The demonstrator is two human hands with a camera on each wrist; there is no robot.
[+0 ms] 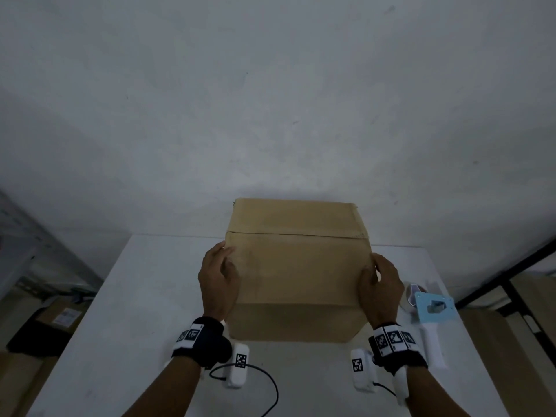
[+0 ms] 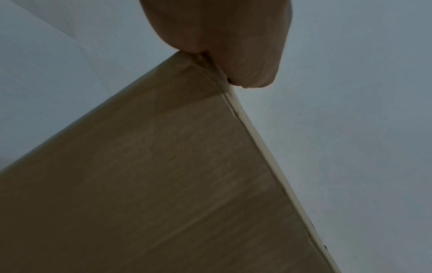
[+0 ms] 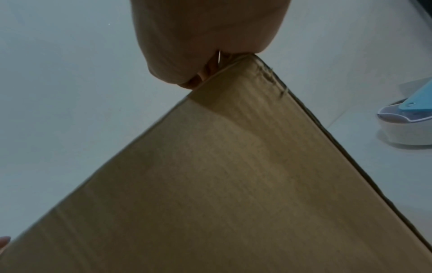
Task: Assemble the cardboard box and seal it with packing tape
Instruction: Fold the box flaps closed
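A brown cardboard box stands on the white table, its top flaps folded down and meeting at a seam toward the far side. My left hand grips the box's top left edge, thumb on top and fingers down the side. On the top right edge my right hand holds it the same way, fingers curled over the edge. No tape shows on the seam. A blue and white tape dispenser lies on the table right of the box.
A white wall rises just behind the table. Cardboard boxes sit on the floor to the left, and a black frame stands at the right. A black cable loops over the table's near part between my wrists.
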